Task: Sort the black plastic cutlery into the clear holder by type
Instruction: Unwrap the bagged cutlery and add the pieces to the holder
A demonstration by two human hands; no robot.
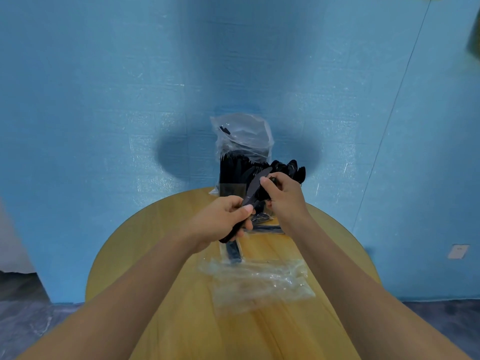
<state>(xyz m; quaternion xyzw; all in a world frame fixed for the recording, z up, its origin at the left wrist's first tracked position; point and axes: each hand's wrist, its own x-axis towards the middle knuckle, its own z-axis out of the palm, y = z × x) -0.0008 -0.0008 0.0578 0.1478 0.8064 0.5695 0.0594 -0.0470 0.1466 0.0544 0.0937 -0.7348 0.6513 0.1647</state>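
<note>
My left hand (225, 220) grips the handles of a small bundle of black plastic cutlery; a black knife (255, 187) sticks up from it toward the holder. My right hand (283, 196) pinches a black piece near the knife's blade, its shape hidden by my fingers. The clear holder (232, 189) stands at the table's far edge, packed with upright black cutlery; spoon bowls (292, 168) show at its right side. More black pieces in clear wrap (233, 252) lie on the table under my hands.
A round wooden table (161, 255) carries everything. A crumpled clear bag (242, 135) rises behind the holder. Empty clear wrappers (262, 281) lie in a heap near me. Blue wall behind; grey floor to the sides.
</note>
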